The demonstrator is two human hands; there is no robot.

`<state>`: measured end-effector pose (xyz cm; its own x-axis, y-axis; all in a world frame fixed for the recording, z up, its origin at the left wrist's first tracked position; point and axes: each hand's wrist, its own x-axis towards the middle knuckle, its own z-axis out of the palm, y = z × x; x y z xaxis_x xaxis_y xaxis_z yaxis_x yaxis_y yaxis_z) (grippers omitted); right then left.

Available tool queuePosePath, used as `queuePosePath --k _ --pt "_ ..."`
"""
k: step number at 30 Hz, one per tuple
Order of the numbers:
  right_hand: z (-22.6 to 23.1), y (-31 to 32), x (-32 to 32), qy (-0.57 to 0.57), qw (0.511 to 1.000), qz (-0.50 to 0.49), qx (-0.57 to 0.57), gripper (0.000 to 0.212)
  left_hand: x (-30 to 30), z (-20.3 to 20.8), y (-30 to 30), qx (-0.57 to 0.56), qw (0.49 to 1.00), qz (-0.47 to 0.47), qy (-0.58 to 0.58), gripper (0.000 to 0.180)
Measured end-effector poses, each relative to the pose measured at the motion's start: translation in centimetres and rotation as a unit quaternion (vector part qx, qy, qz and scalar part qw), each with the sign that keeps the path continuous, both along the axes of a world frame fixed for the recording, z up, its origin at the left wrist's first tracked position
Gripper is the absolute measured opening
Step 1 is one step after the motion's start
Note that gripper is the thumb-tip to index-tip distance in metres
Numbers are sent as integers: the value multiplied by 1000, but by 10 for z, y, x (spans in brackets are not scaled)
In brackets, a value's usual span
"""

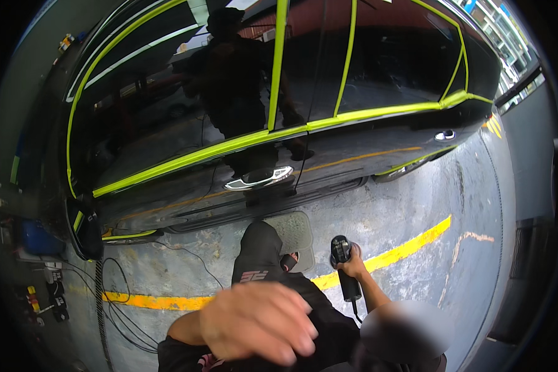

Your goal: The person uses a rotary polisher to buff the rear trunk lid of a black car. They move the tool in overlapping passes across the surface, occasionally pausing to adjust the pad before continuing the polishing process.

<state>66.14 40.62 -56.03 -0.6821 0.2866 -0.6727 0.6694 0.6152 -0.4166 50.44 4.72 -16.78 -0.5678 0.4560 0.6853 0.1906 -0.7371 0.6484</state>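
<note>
My right hand (352, 263), low on the right, grips a black corded polisher (348, 282) near its head. The tool hangs over the floor, apart from the car, and its cord runs down toward me. Close to the camera, my left hand (260, 321) is raised in front of my body with its back showing. Its fingers are slightly blurred, loosely bent and a little apart, with nothing visible in them. A glossy black car (353, 158) stands side-on before me. Yellow-green masking tape (198, 155) lines its window frames. A chrome door handle (259, 178) faces me.
A grey textured mat or step (301, 232) lies by my foot. Yellow stripes (409, 245) cross the grey floor. Loose black cables (121, 310) run along the left, past the side mirror (85, 229). A blue container (41, 238) and tools stand at far left.
</note>
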Motion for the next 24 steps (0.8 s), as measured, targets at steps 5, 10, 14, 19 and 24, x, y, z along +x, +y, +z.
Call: queuePosePath --k 5,10,14,19,24 --pt "95 -76 -29 6 999 53 -6 124 31 -226 -7 -367 772 165 -493 53" --pt "126 -150 -25 113 985 126 -33 123 73 -350 48 -308 636 0 -707 71" --pt "107 -190 -4 214 959 166 -83 110 90 -377 37 -156 682 94 -708 55" --pt "-23 -166 77 97 789 -274 -541 65 117 -433 -41 -62 749 28 -659 70" --pt "-146 -272 186 13 906 53 -421 59 131 -511 -75 27 837 17 -546 79"
